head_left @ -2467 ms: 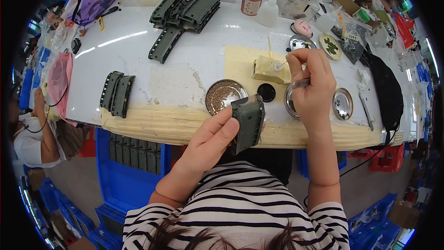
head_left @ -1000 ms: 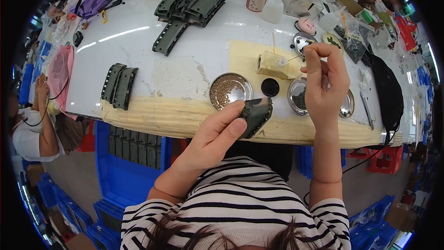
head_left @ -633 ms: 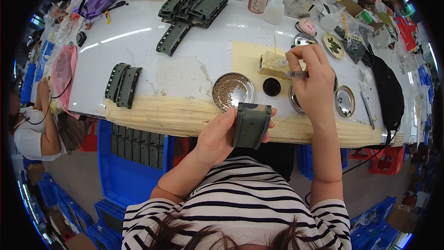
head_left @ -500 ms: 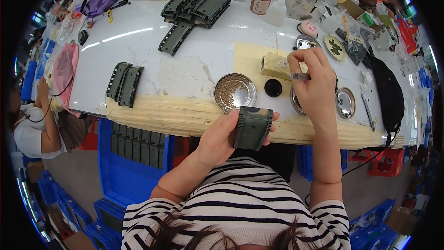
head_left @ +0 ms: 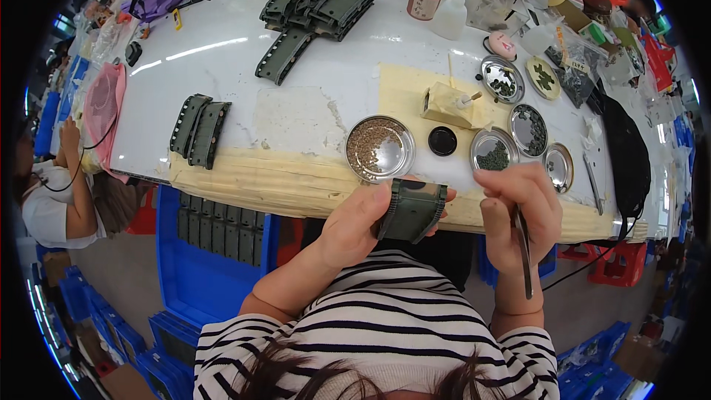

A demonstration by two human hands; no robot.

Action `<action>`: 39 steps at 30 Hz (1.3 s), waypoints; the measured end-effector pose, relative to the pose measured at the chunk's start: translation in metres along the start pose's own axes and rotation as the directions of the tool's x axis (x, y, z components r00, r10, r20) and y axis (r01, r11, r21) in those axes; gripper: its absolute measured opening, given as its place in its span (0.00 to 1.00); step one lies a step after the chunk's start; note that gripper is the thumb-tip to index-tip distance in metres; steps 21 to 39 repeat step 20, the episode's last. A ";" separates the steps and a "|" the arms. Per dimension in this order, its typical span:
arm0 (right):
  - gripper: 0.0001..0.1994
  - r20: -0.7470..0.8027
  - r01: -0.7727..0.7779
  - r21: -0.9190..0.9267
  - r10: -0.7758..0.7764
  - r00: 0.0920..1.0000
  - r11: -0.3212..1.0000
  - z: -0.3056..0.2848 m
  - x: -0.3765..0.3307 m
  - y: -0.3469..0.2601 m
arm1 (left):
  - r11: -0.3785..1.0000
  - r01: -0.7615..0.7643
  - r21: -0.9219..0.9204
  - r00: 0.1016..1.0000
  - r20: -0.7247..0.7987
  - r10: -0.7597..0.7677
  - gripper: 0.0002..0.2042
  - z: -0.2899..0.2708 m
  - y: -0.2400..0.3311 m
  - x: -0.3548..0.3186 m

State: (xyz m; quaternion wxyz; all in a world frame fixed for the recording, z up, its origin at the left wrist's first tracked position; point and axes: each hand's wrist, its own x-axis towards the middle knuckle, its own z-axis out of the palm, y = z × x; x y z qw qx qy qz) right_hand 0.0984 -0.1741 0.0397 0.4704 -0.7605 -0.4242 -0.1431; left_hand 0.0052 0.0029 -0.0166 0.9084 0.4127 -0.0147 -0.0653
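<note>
My left hand [head_left: 354, 228] grips a dark green, slightly curved plastic part [head_left: 409, 212], held up over the table's front edge. To its right, my right hand [head_left: 532, 204] is closed around metal tweezers [head_left: 526, 263], whose shaft points down toward me. Whether its fingertips pinch anything small I cannot make out. Beyond my hands lie a round metal dish of tan granules [head_left: 364, 150] and a dish of small dark green bits [head_left: 492, 154]. Between and behind these are a black round cap [head_left: 442, 141] and a yellow tape-wrapped block [head_left: 444, 106] with a stick standing in it.
More green parts are stacked at the back [head_left: 318, 11], with a pair [head_left: 200, 132] at left. Further dishes [head_left: 529, 130] stand at right, near a black bag [head_left: 623, 152]. A squeeze bottle [head_left: 450, 18] stands behind. A blue crate [head_left: 211, 281] sits below; another person [head_left: 63, 192] is at far left.
My right hand has come back from the tape-wrapped block toward me, beside the green part, with the tweezers still in it. My left hand has barely moved.
</note>
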 end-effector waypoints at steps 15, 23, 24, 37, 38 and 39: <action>0.20 0.070 -0.119 0.127 0.111 0.991 0.985 0.013 -0.023 -0.015 | 0.993 -0.104 0.052 0.992 0.081 0.100 0.30 -0.002 -0.006 0.001; 0.19 0.067 -0.118 0.083 0.113 0.991 0.989 0.013 -0.028 -0.015 | 0.984 -0.036 0.174 0.999 0.022 0.033 0.37 0.000 -0.004 -0.002; 0.19 0.067 -0.118 0.083 0.113 0.991 0.989 0.013 -0.028 -0.015 | 0.984 -0.036 0.174 0.999 0.022 0.033 0.37 0.000 -0.004 -0.002; 0.19 0.067 -0.118 0.083 0.113 0.991 0.989 0.013 -0.028 -0.015 | 0.984 -0.036 0.174 0.999 0.022 0.033 0.37 0.000 -0.004 -0.002; 0.19 0.067 -0.118 0.083 0.113 0.991 0.989 0.013 -0.028 -0.015 | 0.984 -0.036 0.174 0.999 0.022 0.033 0.37 0.000 -0.004 -0.002; 0.19 0.067 -0.118 0.083 0.113 0.991 0.989 0.013 -0.028 -0.015 | 0.984 -0.036 0.174 0.999 0.022 0.033 0.37 0.000 -0.004 -0.002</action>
